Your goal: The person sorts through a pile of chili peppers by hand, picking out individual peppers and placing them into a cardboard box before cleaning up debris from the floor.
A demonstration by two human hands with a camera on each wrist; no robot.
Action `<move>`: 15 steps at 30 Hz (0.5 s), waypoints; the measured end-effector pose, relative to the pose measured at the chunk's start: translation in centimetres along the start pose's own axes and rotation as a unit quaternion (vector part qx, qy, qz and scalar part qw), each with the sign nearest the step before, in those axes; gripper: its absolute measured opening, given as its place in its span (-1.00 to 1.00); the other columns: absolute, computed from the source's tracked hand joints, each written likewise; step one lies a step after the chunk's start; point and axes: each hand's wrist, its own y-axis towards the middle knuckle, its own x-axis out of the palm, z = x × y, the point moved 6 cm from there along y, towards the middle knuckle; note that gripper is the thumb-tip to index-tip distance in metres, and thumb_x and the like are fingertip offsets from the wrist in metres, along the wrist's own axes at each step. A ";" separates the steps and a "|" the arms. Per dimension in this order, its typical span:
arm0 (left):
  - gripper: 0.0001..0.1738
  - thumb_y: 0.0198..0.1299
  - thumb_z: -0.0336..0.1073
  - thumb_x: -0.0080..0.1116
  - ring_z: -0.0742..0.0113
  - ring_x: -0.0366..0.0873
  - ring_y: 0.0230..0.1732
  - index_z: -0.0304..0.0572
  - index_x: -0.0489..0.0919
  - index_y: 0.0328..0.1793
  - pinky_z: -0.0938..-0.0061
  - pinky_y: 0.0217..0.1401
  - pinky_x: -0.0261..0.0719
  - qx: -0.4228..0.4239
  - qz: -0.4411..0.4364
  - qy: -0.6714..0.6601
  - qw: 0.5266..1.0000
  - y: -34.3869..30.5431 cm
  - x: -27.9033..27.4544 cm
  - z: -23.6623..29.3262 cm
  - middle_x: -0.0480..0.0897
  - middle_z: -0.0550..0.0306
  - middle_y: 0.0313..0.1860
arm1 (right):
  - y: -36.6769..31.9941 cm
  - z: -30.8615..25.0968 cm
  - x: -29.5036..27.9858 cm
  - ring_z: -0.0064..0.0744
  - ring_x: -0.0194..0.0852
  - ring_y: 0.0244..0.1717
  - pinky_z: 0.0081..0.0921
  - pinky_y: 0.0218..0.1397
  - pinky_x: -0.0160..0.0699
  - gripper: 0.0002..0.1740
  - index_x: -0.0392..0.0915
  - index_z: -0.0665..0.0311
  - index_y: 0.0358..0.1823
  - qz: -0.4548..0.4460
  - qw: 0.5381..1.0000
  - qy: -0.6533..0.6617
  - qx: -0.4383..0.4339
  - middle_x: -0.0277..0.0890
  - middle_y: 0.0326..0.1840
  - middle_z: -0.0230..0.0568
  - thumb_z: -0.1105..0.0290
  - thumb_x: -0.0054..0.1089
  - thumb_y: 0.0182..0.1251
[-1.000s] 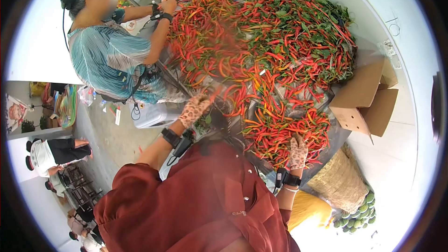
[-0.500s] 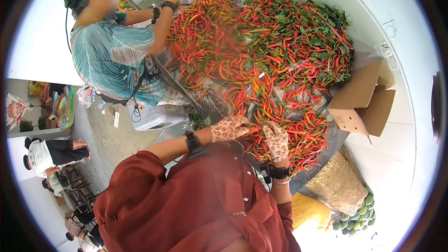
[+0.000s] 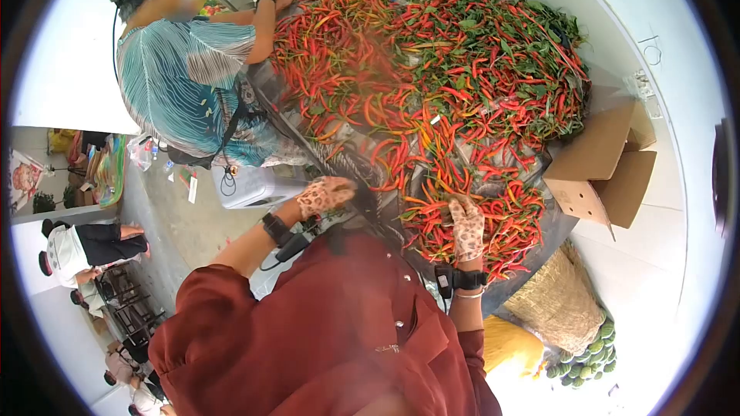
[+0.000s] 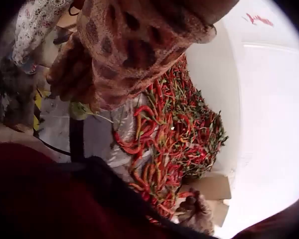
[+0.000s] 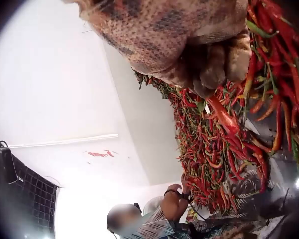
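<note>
– Fingers [image 5: 214, 64] of your right hand [image 3: 467, 227] are bunched and curled, low centre in the head view. They're pinching a red chilli [image 5: 225, 118] at the near lip of the chilli heap [image 3: 432, 92].
– And your left hand [image 3: 327, 195]?
– Left of centre, off the heap, over the dark sheet [image 3: 351, 162] at the table's near edge. Its fingers [image 4: 65, 82] curl inside the spotted glove [image 4: 139, 45]. A pale green scrap [image 4: 80, 110] shows just below them, but I can't tell whether you're holding it.
– Where's the danger?
– The tangle, I'd say. That chilli lies among others with stalks crossed, so a sharp tug could drag its neighbours over the near edge. The glove probably dulls your feel too. Squeeze hard and the pod may split, squeeze lightly and it may slip. And with your left hand off the heap, nothing steadies it.
– Further out?
– The heap thickens toward the top of the frame, leafy green at upper right. A cardboard box [image 3: 601, 162] sits open just beside it on the right. A second person [image 3: 185, 85] works the far corner, upper left, well apart from your hands.
</note>
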 end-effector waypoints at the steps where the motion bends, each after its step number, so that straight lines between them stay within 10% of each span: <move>1: -0.62 0.33 -0.16 -0.05 0.23 0.56 0.03 -0.22 0.50 0.15 0.41 0.05 0.54 0.018 0.023 -0.126 0.992 0.6 -0.3 0.9 0.60 -0.02 0.03 | 0.3 -0.2 0.7 -0.58 0.48 -0.35 -0.61 -0.29 0.47 -0.75 0.57 0.34 -0.06 0.000 1.000 0.004 -0.019 0.57 -0.26 -0.31 0.33 0.07 0.38; 3: -0.58 0.31 -0.20 0.03 0.34 0.55 0.02 -0.26 0.45 0.23 0.49 0.08 0.54 0.050 -0.045 -0.459 0.886 3.6 2.1 4.3 0.60 -0.03 0.01 | 0.1 -1.5 2.4 -0.60 0.46 -0.37 -0.62 -0.31 0.46 -0.77 0.57 0.34 -0.08 -0.081 0.996 0.040 0.006 0.56 -0.30 -0.33 0.35 0.08 0.37; 5: -0.51 0.28 -0.20 0.10 0.38 0.57 -0.09 -0.28 0.40 0.27 0.55 -0.05 0.55 0.063 -0.100 -0.482 0.868 5.1 3.1 8.2 0.60 -0.01 -0.05 | 0.2 -2.0 3.3 -0.60 0.46 -0.40 -0.62 -0.32 0.46 -0.78 0.58 0.34 -0.10 -0.098 0.994 0.049 -0.014 0.56 -0.33 -0.34 0.37 0.07 0.37; 7: -0.49 0.29 -0.16 0.08 0.36 0.55 -0.04 -0.25 0.41 0.29 0.53 0.01 0.53 0.061 -0.125 -0.320 0.937 6.2 4.0 11.8 0.59 0.00 0.01 | 0.6 -0.5 4.5 -0.59 0.47 -0.40 -0.62 -0.30 0.47 -0.77 0.57 0.36 -0.09 -0.166 0.985 -0.017 -0.037 0.57 -0.32 -0.34 0.38 0.07 0.37; 8: -0.48 0.30 -0.12 0.07 0.34 0.54 0.01 -0.23 0.41 0.31 0.51 0.07 0.51 0.056 -0.152 -0.146 0.976 6.3 4.4 12.9 0.58 0.01 0.07 | 0.6 0.4 4.5 -0.57 0.50 -0.39 -0.61 -0.29 0.48 -0.77 0.56 0.38 -0.06 -0.139 0.930 -0.215 -0.265 0.58 -0.32 -0.31 0.39 0.05 0.37; 9: -0.48 0.30 -0.12 0.07 0.34 0.54 0.01 -0.23 0.41 0.31 0.51 0.07 0.51 0.057 -0.150 -0.148 0.976 6.2 3.9 13.9 0.58 0.01 0.07 | 0.5 0.0 4.6 -0.57 0.50 -0.39 -0.61 -0.29 0.48 -0.77 0.56 0.38 -0.06 -0.140 0.929 -0.217 -0.265 0.58 -0.32 -0.31 0.39 0.05 0.37; 13: -0.48 0.29 -0.06 0.07 0.31 0.57 -0.13 -0.16 0.43 0.30 0.45 0.03 0.49 0.004 -0.186 -0.225 0.956 6.6 4.5 13.3 0.60 0.07 -0.12 | 0.8 0.6 3.8 -0.58 0.50 -0.39 -0.63 -0.30 0.52 -0.74 0.52 0.36 0.02 -0.133 0.981 -0.067 -0.127 0.58 -0.31 -0.29 0.41 0.02 0.39; 15: -0.54 0.29 -0.20 0.04 0.41 0.52 -0.29 -0.17 0.42 0.29 0.43 -0.26 0.49 0.063 -0.034 -0.185 0.980 7.8 3.3 12.0 0.60 0.17 -0.24 | 0.7 2.2 2.4 -0.24 0.55 -0.14 -0.41 -0.02 0.47 -0.70 0.53 0.37 -0.01 -0.083 0.996 -0.011 0.041 0.57 -0.10 -0.06 0.33 0.04 0.35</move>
